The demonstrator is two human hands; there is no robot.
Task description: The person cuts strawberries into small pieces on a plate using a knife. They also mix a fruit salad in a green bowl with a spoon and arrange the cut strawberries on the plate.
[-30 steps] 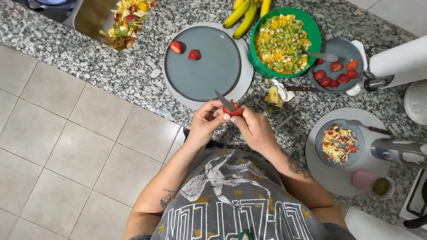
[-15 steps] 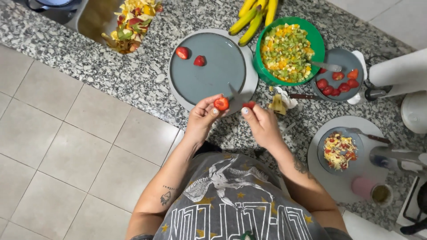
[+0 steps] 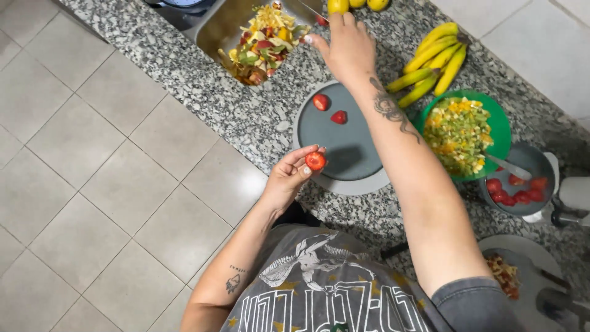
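Observation:
My left hand (image 3: 289,178) holds a trimmed red strawberry (image 3: 315,161) by the fingertips at the near edge of a round grey board (image 3: 353,160). Two strawberry pieces (image 3: 321,101) (image 3: 338,117) lie on the far part of that board. My right hand (image 3: 345,46) reaches over the board to the sink (image 3: 215,31), where a heap of fruit peels and scraps (image 3: 264,37) lies. It is closed around a knife (image 3: 310,10) whose blade points out over the scraps.
On the speckled granite counter (image 3: 258,120), a bunch of bananas (image 3: 430,61) lies beside a green bowl of chopped fruit (image 3: 467,132) with a spoon (image 3: 510,167). A grey bowl of strawberries (image 3: 516,187) and a plate with food (image 3: 504,273) stand right. Tiled floor (image 3: 92,184) lies left.
Both hands were together at the board's near edge. My right hand has since swung out with the knife to the sink, while my left hand stays put holding the strawberry.

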